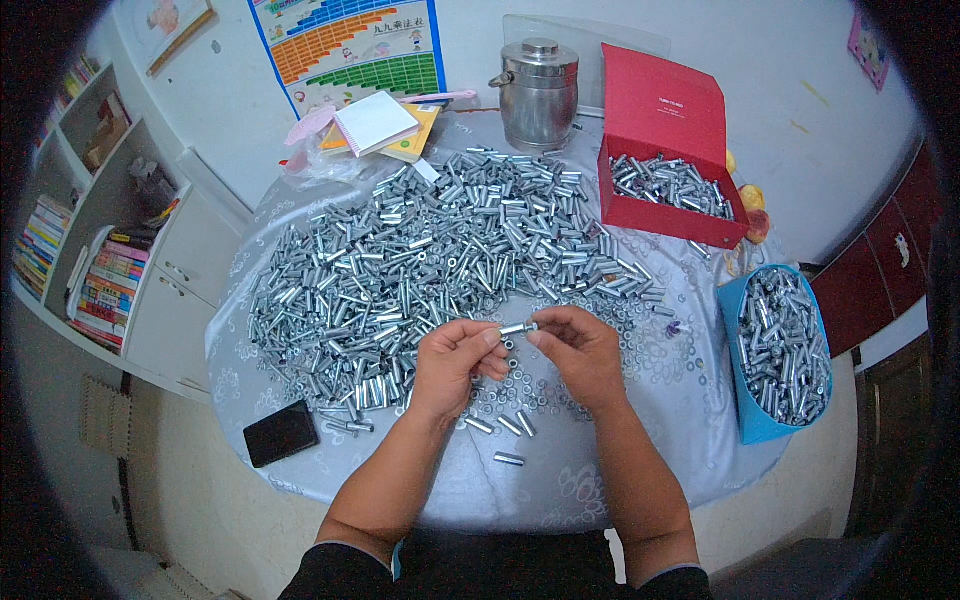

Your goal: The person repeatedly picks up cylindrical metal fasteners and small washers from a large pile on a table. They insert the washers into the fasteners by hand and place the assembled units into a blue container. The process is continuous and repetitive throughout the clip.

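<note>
A short silver metal sleeve (518, 327) is held level between the fingertips of the left hand (455, 362) and the right hand (580, 352), both pinched on its ends, above the near middle of a round table covered with a pale patterned cloth (680, 400). Directly beneath the hands, small washers (520, 385) are scattered on the cloth, and a few loose sleeves (510, 428) are seen just nearer the table's front edge.

Behind and to the left of the hands, most of the tabletop is taken up by a broad heap of identical metal sleeves (440, 260), which reaches right up to the left hand. A black phone (281, 433) is laid flat at the front left edge. At the far right, an open red box (665, 215) partly filled with sleeves is placed, its lid standing upright. A blue container (745, 415), also filled with sleeves, is set at the right edge of the table. At the back, a lidded steel pot (538, 92) is stood, with a white notepad (375, 122) and a pink plastic bag (310, 135) to its left. White shelves with books (105, 290) are seen at the left.
</note>
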A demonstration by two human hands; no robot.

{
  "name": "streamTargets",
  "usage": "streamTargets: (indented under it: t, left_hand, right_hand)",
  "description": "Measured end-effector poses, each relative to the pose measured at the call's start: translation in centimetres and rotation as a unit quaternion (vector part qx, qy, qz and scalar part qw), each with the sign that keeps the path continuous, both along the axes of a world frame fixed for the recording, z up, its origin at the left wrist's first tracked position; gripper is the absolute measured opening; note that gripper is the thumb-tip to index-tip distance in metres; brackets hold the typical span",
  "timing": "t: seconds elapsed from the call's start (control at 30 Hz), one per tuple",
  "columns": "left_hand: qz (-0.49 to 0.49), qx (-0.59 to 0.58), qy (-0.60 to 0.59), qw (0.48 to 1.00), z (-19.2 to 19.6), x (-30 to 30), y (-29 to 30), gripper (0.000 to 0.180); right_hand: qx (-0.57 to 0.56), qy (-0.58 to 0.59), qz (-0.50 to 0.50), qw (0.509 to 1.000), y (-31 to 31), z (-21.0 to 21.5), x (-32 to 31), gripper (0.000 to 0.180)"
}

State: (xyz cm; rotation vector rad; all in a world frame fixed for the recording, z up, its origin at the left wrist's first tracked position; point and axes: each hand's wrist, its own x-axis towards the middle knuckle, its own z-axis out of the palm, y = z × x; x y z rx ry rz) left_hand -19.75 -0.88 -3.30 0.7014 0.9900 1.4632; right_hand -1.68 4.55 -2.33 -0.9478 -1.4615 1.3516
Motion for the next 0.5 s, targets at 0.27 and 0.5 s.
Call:
streamTargets:
  t: [0.27,0.5]
  left_hand:
    - [-0.017,0.005,0.033,0.999,0.18,0.08,-0.12,0.014]
    - [-0.016,0.002,0.019,1.0,0.61,0.44,-0.14,0.014]
  right_hand:
    - [-0.046,-0.077,0.02,0.996,0.12,0.52,0.57,0.019]
    - [-0.072,0.028,-0.038,0.996,0.12,0.38,-0.14,0.034]
